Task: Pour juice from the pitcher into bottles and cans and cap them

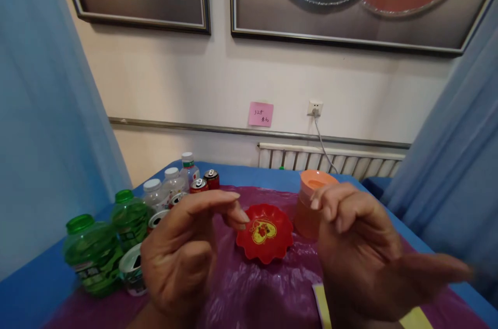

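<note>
Both hands are raised over the table in front of me. My left hand (190, 246) is bent at the knuckles, fingers stretched toward the middle, holding nothing. Facing it, my right hand (361, 251) has curved fingers and its thumb apart, also with nothing in it. A red scalloped plate (245, 241) with a yellow heart print lies between and beyond them. Just behind my right fingers stands an orange-rimmed pitcher-like container (305, 215), partly hidden. Close to my left hand is an opened can (132, 269), which the hand partly covers.
Green plastic bottles (93, 256), clear bottles with white caps (155, 194) and dark red cans (212, 179) line the left side. Purple plastic sheeting (241, 287) covers part of the blue table. A yellow item (322, 303) lies under my right hand. Behind are a radiator (350, 160) and wall.
</note>
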Demonstrator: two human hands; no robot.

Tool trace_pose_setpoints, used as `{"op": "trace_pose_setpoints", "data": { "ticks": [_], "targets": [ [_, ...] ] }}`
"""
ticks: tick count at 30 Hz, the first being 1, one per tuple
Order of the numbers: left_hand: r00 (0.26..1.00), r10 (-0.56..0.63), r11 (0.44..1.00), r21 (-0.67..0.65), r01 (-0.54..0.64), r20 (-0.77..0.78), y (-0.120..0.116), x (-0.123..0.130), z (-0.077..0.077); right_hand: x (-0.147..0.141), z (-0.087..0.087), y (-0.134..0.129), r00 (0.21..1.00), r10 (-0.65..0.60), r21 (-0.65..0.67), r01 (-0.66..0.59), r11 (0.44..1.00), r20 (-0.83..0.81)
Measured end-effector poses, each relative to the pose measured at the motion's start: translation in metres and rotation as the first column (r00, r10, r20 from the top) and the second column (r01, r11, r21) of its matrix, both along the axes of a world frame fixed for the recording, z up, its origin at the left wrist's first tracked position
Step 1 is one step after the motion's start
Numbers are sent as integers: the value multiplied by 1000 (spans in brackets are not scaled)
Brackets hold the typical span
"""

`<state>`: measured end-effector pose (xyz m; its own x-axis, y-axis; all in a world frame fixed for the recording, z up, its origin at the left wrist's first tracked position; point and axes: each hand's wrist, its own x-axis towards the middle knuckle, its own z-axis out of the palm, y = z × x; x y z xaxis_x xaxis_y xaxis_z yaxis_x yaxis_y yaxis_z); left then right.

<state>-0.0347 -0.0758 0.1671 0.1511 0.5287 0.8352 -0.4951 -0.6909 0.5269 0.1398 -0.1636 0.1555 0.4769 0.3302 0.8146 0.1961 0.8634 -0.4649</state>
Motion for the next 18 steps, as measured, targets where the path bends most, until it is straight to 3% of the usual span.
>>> {"op": "trace_pose_setpoints", "data": {
  "ticks": [3,6,9,11,13,18],
  "targets": [
    [997,28,996,-90,-22,67,19,8,-8,7,-23,21,998,-12,-83,7,997,-63],
    [1000,-1,955,-296,-8,-31,56,23,-19,23,-48,59,994,-20,-221,-4,975,-105],
    [977,-65,819,-571,-64,-202,98,39,-33,43,-72,95,988,-40,-405,-25,914,-151],
    [962,-64,730,-670,-135,-264,119,47,-43,54,-84,111,978,-61,-514,-50,856,-197],
    [957,-76,695,-703,-151,-281,129,53,-50,61,-91,120,970,-84,-579,-66,812,-227],
    [953,-128,718,-689,-102,-274,124,58,-54,66,-94,120,973,-104,-600,-42,799,-208]
  ]
}}
